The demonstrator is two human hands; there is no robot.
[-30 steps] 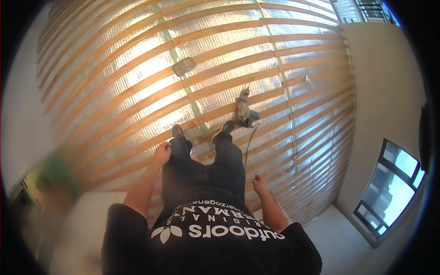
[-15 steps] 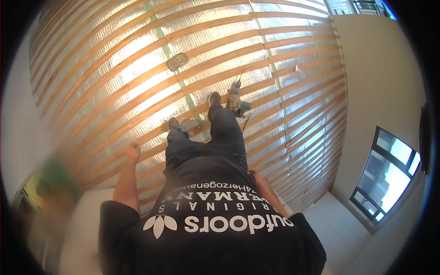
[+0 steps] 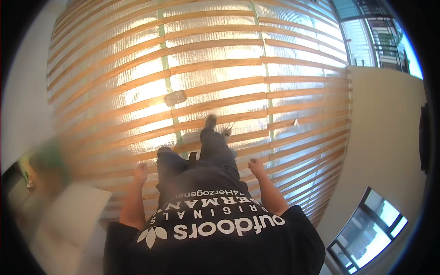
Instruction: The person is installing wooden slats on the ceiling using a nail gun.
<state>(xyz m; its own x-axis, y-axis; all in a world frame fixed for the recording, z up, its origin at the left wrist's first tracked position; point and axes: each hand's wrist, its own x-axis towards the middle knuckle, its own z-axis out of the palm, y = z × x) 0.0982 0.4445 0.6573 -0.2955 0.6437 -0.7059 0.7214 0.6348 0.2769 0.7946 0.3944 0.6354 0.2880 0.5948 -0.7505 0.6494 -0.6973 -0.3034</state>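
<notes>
At my left side hangs my left hand [image 3: 141, 173], its fingers curled and no object visible in them. My right hand [image 3: 256, 167] is held out beside my right thigh, loosely closed, also with no object visible. Below both hands, wooden battens [image 3: 220, 100] run in rows across a floor covered with silvery foil [image 3: 213, 32]. Just past my right leg a power tool [image 3: 227, 131] lies on the battens, mostly hidden by the leg. Farther ahead rests a greyish, block-like pack [image 3: 176, 97].
A small pale scrap [image 3: 296, 123] lies to the right. The right wall [image 3: 385, 119] has a dark-framed window [image 3: 369, 233]; a large glazed opening [image 3: 376, 36] is at the far right. At left stand a pale panel [image 3: 78, 215] and a blurred green shape [image 3: 48, 160].
My right hand has swung out from beside my hip into fuller view. The floor has shifted down in view, and my legs now cover most of the power tool. My stance has changed.
</notes>
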